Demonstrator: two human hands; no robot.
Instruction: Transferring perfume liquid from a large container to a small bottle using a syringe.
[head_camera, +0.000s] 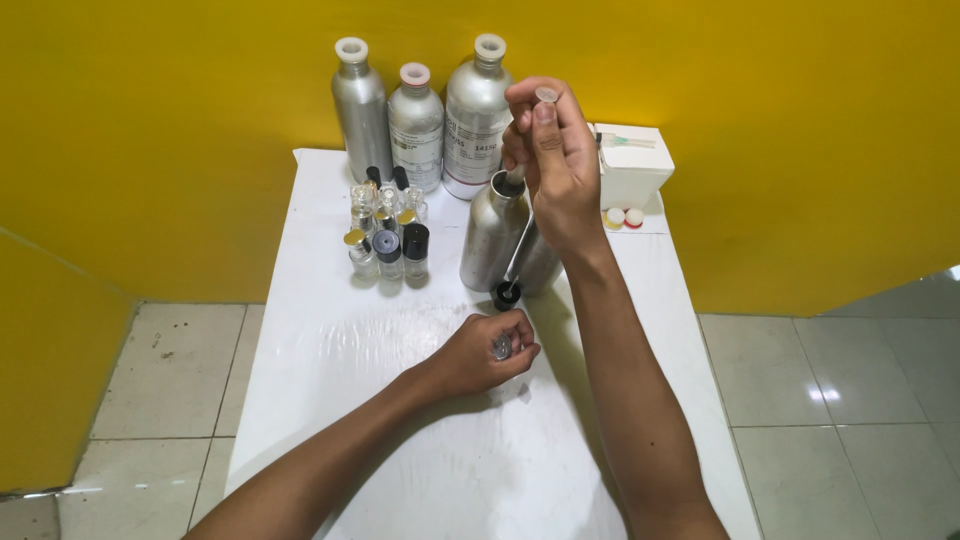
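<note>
Hands are working over a white table (330, 330) set against a yellow wall. My right hand (548, 150) is raised and closed around a syringe (524, 215), thumb pressing on its plunger top, the tip hanging just above a small black cap (506, 294) that is standing by two open aluminium bottles (497, 230). My left hand (488, 352) is curling tightly around a small glass vial (502, 347) resting low on the table, its metal neck showing uncapped. I am judging the work as partly done: a cluster of small capped vials (388, 228) is standing finished near the table's far left, while this vial is awaiting liquid and closure. I cannot tell how much liquid the syringe is carrying. Three tall aluminium bottles (416, 120) are standing at the back, beside a white box (632, 165).
</note>
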